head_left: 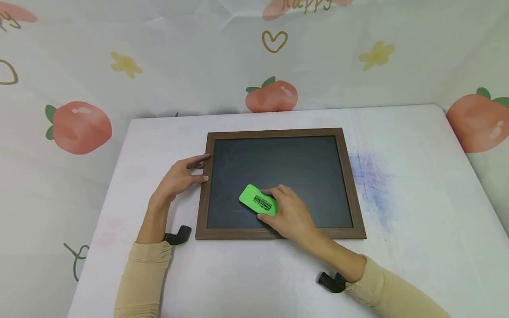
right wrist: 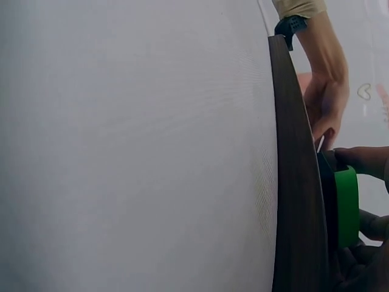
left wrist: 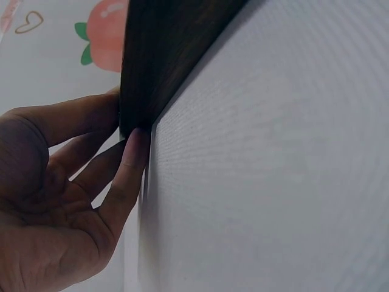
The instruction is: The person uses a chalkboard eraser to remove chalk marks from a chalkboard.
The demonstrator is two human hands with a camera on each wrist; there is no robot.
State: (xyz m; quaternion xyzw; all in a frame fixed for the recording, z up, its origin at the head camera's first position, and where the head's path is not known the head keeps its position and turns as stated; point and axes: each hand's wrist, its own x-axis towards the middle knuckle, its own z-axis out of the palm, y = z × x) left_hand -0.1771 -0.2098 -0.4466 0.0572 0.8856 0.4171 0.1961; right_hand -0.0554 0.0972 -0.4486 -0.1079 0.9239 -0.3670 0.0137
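Note:
A blackboard (head_left: 274, 163) in a brown wooden frame lies flat on the white table. My left hand (head_left: 180, 179) holds the frame's left side, with fingertips on its top and outer edge; the left wrist view shows this hand (left wrist: 73, 188) up close at the dark frame (left wrist: 170, 55). Between thumb and fingers, my right hand (head_left: 292, 214) grips a bright green board eraser (head_left: 258, 200) with black print on top. The eraser rests at an angle on the lower left part of the black surface. A faint bluish line (head_left: 239, 211) shows beside it. From the right wrist, the eraser's green side (right wrist: 347, 207) and dark underside appear above the frame's edge.
The white table (head_left: 246, 269) has a blue-purple smudge (head_left: 370, 185) to the right of the board. Behind stands a pale cloth backdrop (head_left: 191, 70) printed with peaches, flowers and hearts. Black wrist-worn devices (head_left: 178, 235) sit on both forearms.

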